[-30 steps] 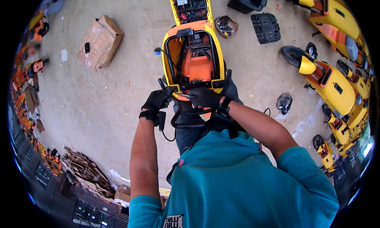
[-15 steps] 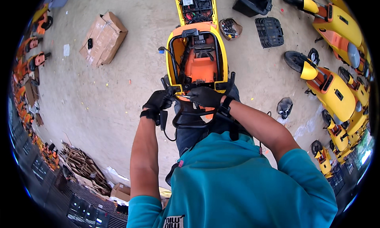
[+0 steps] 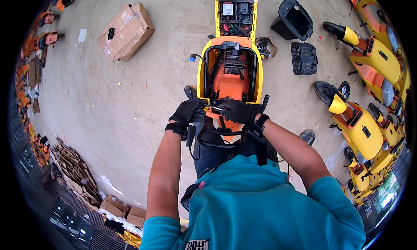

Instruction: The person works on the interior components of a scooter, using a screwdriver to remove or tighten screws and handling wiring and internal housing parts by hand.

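Observation:
Between my legs stands a yellow and orange scooter (image 3: pixel 201 82), with an open front shell and a black tube frame inside. Both of my hands wear black gloves and work at the shell's near edge. My right hand (image 3: pixel 238 111) is closed on a slim silver tool (image 3: pixel 213 107), whose shaft points left to my other hand; its exact kind is too small to tell. My left hand (image 3: pixel 188 111) has its fingers bent together at the shell's near left corner, and what they grip is hidden. Just below both hands lies a black looped handlebar (image 3: pixel 217 144).
Beyond the shell, the scooter's open bay (image 3: pixel 236 13) shows wiring. A black bin (image 3: pixel 295 20), a black plastic basket (image 3: pixel 304 59) and a bag of small parts (image 3: pixel 266 48) sit right of it. Yellow scooters (image 3: pixel 359 130) line the right side. A cardboard box (image 3: pixel 127 33) lies far left.
The whole view has shifted, so the scooter appears farther right and slightly lower. Both hands stay at the shell's near edge, with the silver tool still in the right one.

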Tool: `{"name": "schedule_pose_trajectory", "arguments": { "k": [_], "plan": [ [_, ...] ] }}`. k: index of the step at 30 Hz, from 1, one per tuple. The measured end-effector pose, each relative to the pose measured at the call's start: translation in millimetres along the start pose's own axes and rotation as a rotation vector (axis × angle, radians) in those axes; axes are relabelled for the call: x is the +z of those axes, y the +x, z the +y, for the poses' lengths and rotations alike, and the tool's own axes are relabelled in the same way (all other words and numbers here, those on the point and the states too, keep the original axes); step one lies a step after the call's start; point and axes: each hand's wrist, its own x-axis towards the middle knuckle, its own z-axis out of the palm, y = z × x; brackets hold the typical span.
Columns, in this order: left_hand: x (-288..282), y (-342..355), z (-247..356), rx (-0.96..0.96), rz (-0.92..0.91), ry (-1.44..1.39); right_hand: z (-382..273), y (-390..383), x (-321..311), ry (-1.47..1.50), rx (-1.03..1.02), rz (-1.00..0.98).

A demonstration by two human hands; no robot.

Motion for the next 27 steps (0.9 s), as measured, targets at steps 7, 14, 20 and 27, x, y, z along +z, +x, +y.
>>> {"name": "schedule_pose_trajectory", "arguments": {
  "k": [7, 14, 20, 27],
  "plan": [
    [-4, -12, -3, 0.066, -0.053, -0.102, -18, 2, -16, 0.232, 0.157, -0.081],
    [-13, -7, -17, 0.391, -0.039, 0.407, -39, 9, -29, 0.443, 0.484, -0.185],
    [6, -18, -11, 0.551, 0.179, 0.615, -49, 14, -33, 0.237, 0.447, -0.18],
    [14, -28, -8, 0.52, 0.333, 0.707, -61, 30, -69, -0.108, 0.113, -0.159]
  ]
}}
